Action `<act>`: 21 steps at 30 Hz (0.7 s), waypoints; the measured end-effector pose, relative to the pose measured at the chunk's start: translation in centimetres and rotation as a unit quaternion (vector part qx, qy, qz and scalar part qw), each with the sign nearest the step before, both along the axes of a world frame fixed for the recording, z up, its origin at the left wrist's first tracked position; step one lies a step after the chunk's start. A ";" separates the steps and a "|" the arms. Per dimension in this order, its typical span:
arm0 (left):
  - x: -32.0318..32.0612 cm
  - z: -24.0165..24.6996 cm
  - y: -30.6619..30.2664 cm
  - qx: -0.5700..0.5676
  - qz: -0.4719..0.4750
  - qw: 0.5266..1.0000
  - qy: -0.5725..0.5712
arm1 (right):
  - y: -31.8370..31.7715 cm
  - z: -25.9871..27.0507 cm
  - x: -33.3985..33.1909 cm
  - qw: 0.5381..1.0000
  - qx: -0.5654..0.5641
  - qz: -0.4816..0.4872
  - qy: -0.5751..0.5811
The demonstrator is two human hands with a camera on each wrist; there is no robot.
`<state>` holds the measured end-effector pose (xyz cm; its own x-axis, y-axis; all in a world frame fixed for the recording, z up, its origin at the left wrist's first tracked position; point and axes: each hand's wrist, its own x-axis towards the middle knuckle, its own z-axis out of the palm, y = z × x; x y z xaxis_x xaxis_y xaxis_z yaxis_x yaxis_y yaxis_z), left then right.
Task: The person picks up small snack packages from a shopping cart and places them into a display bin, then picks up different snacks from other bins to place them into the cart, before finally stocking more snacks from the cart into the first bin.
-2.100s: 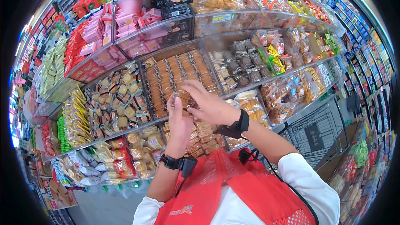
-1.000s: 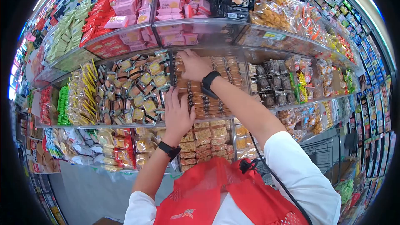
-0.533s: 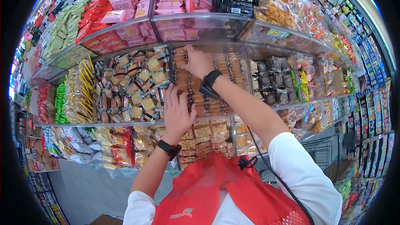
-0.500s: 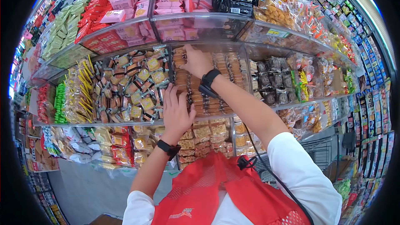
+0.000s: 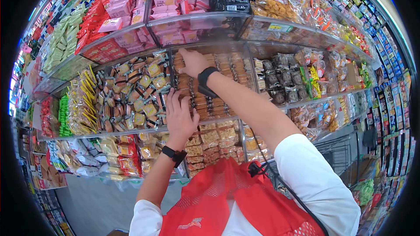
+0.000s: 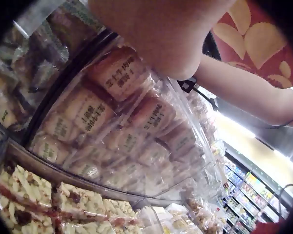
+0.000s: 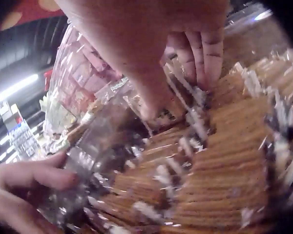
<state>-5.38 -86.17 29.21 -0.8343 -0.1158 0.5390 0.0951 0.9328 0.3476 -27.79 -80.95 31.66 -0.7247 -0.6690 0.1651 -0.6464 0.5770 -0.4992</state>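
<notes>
Individually wrapped flat brown cakes (image 5: 218,108) stand on edge in tight rows in a clear-sided bin, with printed wrappers (image 6: 151,114) showing through its front. At the bin's back left corner my right hand (image 5: 192,63) reaches down into the leftmost row. In the right wrist view, its thumb and fingers pinch a wrapped cake (image 7: 168,117) from both sides, partly hidden by the hand. My left hand (image 5: 179,116) lies at the front left of the same bin, fingers extended over the row's near end, beside the divider.
Left of the bin is a compartment of mixed small packets (image 5: 135,87); dark round wrapped cakes (image 5: 284,78) lie to the right. Nut bars (image 5: 214,142) fill a lower bin in front. A raised tier with pink packets (image 5: 166,0) stands behind. A shopping cart (image 5: 337,153) is at the right.
Both hands were together above the bin, around a wrapped item. They have since parted: the right moved to the back left corner, the left to the front. Lately they have barely moved.
</notes>
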 end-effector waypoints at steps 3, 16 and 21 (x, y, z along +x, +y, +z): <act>0.0 0.1 0.1 0.009 -0.005 1.000 0.002 | 0.1 0.0 -0.2 0.999 -0.010 0.000 -0.031; 0.1 -0.1 0.1 0.014 -0.017 1.000 0.023 | 0.7 -0.6 1.0 0.982 -0.118 -0.096 -0.111; 0.2 0.0 0.0 0.007 -0.010 1.000 0.021 | 0.0 -1.4 0.6 0.985 -0.103 -0.111 -0.080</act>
